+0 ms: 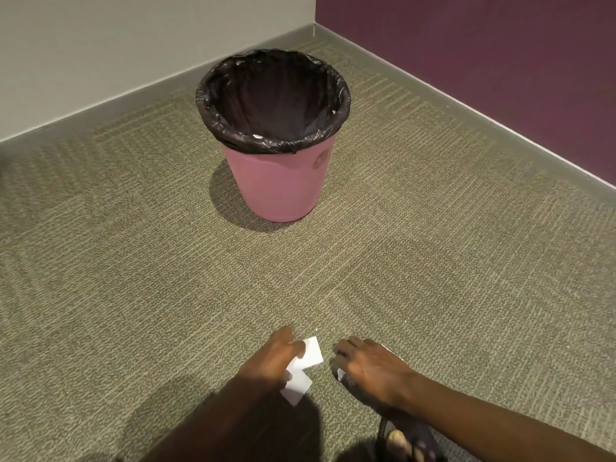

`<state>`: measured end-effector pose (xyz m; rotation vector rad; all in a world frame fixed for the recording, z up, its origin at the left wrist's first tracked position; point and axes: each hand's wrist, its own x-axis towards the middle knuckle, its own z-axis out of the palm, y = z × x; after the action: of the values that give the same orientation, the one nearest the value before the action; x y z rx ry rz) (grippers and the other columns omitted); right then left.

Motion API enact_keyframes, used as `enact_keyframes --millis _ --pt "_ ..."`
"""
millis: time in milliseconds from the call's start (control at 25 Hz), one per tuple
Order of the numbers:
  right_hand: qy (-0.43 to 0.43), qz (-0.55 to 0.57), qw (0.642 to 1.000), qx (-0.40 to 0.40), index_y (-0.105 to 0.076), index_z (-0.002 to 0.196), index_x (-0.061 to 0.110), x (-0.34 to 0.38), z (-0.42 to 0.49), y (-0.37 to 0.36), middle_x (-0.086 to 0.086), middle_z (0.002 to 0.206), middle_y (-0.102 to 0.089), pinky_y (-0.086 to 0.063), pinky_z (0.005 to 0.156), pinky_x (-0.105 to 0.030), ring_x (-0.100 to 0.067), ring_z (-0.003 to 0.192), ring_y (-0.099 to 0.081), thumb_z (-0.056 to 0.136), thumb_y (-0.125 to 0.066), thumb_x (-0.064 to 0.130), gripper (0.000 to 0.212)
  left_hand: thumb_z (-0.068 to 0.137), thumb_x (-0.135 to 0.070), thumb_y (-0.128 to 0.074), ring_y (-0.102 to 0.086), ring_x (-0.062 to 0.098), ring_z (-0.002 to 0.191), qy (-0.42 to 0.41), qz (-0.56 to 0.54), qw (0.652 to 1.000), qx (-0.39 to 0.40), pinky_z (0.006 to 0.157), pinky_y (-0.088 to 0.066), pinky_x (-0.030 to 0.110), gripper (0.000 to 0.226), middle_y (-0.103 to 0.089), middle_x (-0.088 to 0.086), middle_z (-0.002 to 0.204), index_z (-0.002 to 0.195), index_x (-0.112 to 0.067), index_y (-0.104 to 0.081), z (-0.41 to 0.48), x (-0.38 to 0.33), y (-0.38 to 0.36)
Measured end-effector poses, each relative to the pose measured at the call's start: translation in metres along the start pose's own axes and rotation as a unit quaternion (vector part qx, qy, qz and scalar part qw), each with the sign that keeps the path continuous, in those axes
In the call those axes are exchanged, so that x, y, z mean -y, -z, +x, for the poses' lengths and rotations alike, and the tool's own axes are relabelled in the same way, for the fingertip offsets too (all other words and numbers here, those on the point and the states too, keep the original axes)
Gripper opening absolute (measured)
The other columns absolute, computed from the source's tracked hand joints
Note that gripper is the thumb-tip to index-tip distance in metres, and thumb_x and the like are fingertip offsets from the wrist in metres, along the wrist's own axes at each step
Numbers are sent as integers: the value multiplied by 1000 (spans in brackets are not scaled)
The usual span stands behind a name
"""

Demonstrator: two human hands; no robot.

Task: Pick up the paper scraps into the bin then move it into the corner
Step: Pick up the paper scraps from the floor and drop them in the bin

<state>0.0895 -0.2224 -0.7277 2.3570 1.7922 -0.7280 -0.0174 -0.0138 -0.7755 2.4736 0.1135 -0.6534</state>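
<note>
A pink bin [280,185] with a black liner [271,101] stands upright on the carpet, some way out from the room corner. Low in the view, my left hand [270,358] pinches a white paper scrap [310,353], and a second white scrap [296,388] shows just below that hand. My right hand [370,365] rests fingers-down on the carpet to the right, covering a small white scrap [340,374] whose edge peeks out beneath it. Whether the right hand grips that scrap is unclear.
Grey-green carpet [133,261] covers the floor. A grey wall [100,45] and a purple wall [483,45] meet at the corner [315,26] behind the bin. My sandalled foot [406,441] is at the bottom edge.
</note>
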Motion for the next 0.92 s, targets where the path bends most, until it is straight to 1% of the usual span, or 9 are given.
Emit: enact_keyframes --millis 120,200,320,400,480,600,680,760,920 --pt "-10 23 1000 -9 -51 124 18 -3 0 -1 -6 126 -49 -44 97 -42 -23 112 -46 96 -32 23 34 75 -3 -58 -41 4 87 10 -55 998 -10 65 -31 16 28 -40 -10 96 91 -25 -52 -1 7 -4" --pt "-28 55 997 -44 -50 125 19 -5 2 4 -4 123 -50 -45 97 -37 -20 108 -46 97 -40 18 30 75 -3 -60 -44 -3 79 18 -115 993 -37 62 -34 12 24 -45 -15 86 83 -26 -53 -4 6 0" --pt "-60 97 988 -105 -54 123 14 -12 15 29 -3 114 -55 -49 89 -28 -18 100 -52 97 -51 12 26 72 -3 -64 -58 3 66 11 -196 979 -54 59 -48 28 18 -62 -10 72 72 -22 -64 -4 -4 23" --pt "-62 105 976 -178 -63 111 15 -16 25 60 1 100 -60 -52 72 -23 -16 85 -57 94 -57 13 18 72 -1 -73 -62 6 70 10 -209 977 -49 60 -47 22 16 -68 -9 77 72 -17 -72 -1 -16 55" --pt "-71 131 960 -238 -65 102 16 -22 34 101 6 92 -57 -40 58 -11 -12 74 -55 93 -60 14 10 74 1 -76 -63 8 82 24 -237 970 -37 66 -47 15 17 -69 -9 88 76 -16 -74 1 -28 108" --pt "-90 148 927 -334 -61 98 16 -28 41 178 8 89 -51 -31 54 -11 -9 71 -49 94 -59 17 4 76 2 -73 -66 15 94 8 -302 953 -31 76 -55 27 15 -71 -3 95 81 -12 -73 -14 -44 218" --pt "-89 150 894 -412 -61 97 19 -34 47 230 7 88 -52 -29 55 -13 -9 72 -47 94 -60 21 3 76 0 -74 -67 16 91 -19 -301 949 -90 80 -56 31 11 -72 1 92 85 -6 -72 -29 -50 288" --pt "-103 143 867 -466 -66 101 16 -41 58 273 3 90 -58 -32 57 -15 -11 76 -51 93 -61 22 11 76 1 -74 -68 18 88 -17 -312 930 -193 76 -57 26 12 -73 5 91 87 -4 -72 -36 -54 340" --pt "-158 154 835 -505 -67 106 14 -55 96 331 -2 97 -67 -42 66 -27 -17 82 -58 88 -63 23 20 75 5 -76 -70 22 86 23 -329 880 -343 74 -58 29 13 -72 12 93 85 -3 -73 -13 -51 399"
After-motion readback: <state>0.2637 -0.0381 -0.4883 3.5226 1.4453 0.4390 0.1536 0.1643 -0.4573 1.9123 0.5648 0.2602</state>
